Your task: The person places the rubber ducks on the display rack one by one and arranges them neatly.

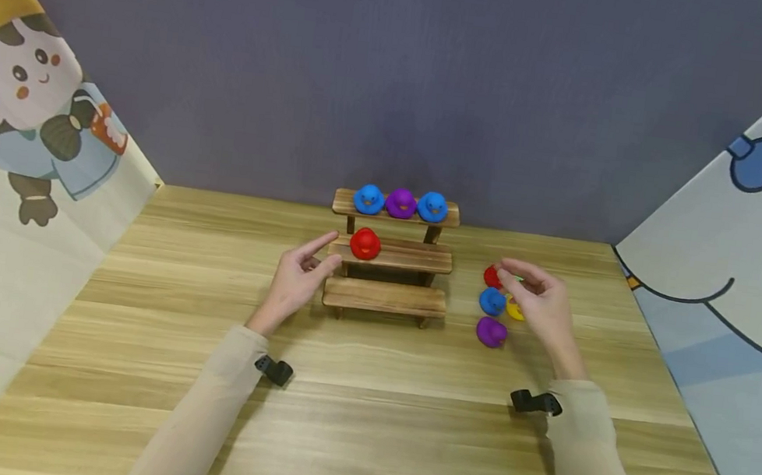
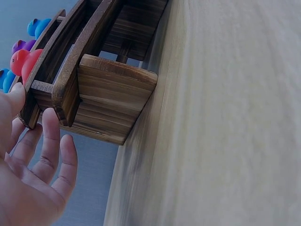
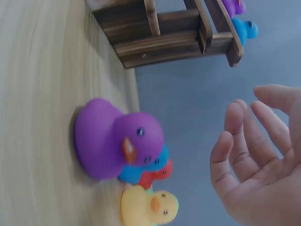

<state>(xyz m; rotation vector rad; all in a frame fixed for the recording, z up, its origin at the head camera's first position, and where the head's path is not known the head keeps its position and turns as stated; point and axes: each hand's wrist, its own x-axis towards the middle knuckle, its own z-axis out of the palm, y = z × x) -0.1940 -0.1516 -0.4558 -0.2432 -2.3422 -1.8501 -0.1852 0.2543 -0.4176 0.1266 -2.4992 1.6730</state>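
Right hand [image 1: 543, 303]: on my feed its fingers curve loosely, a gap between thumb and fingertips, pinching nothing. It hangs over a small group of toy ducks on the table [image 1: 366, 432]. By its fingertips I have the loose red duck [image 1: 491, 276], partly covered; a bit of green shows between thumb and forefinger, too hidden to make out. Left of the thumb, the loose blue duck [image 1: 492, 301]; below the thumb, the yellow duck [image 1: 515, 310], half hidden; lower left of the hand, the loose purple duck [image 1: 491, 332].

Left hand [image 1: 297, 279]: thumb and fingers spread, beside the left end of the wooden stand [image 1: 384, 297]. Whether it touches the wood, I can't tell. Just right of its forefinger, on the middle step, sits the shelved red duck [image 1: 365, 244]. Farther beyond that hand, along the top step: left blue duck [image 1: 369, 200], shelved purple duck [image 1: 401, 204], right blue duck [image 1: 432, 207].
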